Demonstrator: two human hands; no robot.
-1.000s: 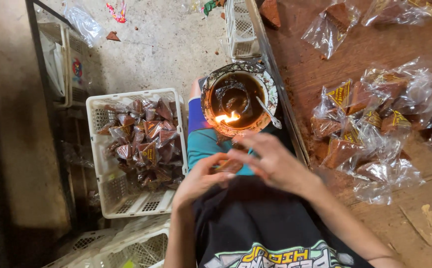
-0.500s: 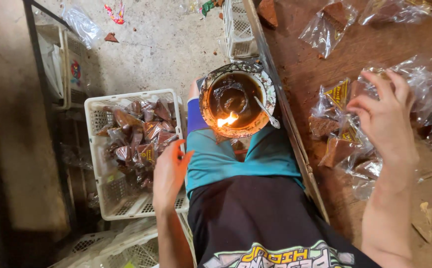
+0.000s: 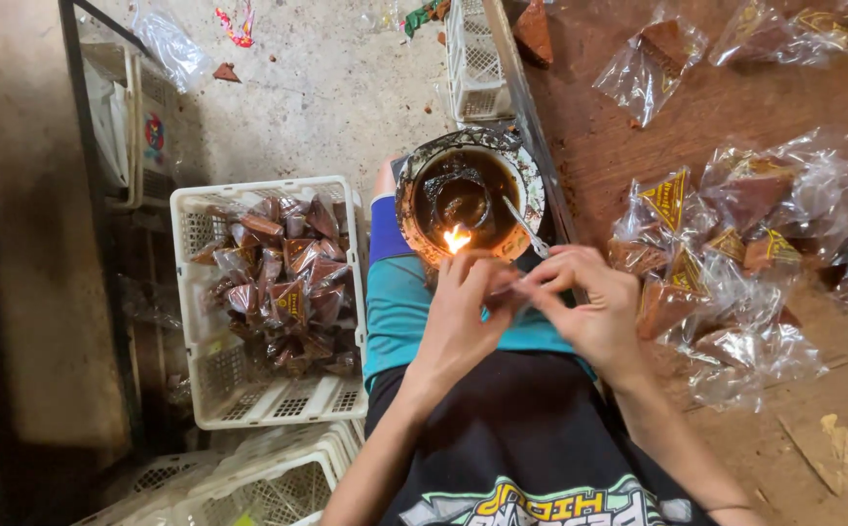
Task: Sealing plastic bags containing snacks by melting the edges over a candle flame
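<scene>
a: what's on the left?
b: white crate [image 3: 248,390] of wrapped packets. then left hand [image 3: 463,312] and right hand [image 3: 589,307] pinching one clear packet [image 3: 519,284] between fingertips.
a: and the flame [image 3: 456,237]?
b: just beyond them, at the bowl [image 3: 414,209] rim, nearer the left hand.

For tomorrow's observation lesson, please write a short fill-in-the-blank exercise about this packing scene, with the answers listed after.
1. Both hands, left hand and right hand, meet just below a small ____.
2. The flame burns at the rim of a round ____ of dark liquid.
3. The white basket stands on the person's ____ side.
4. The clear packets lie on a ____ table.

Answers: flame, bowl, left, wooden
</scene>
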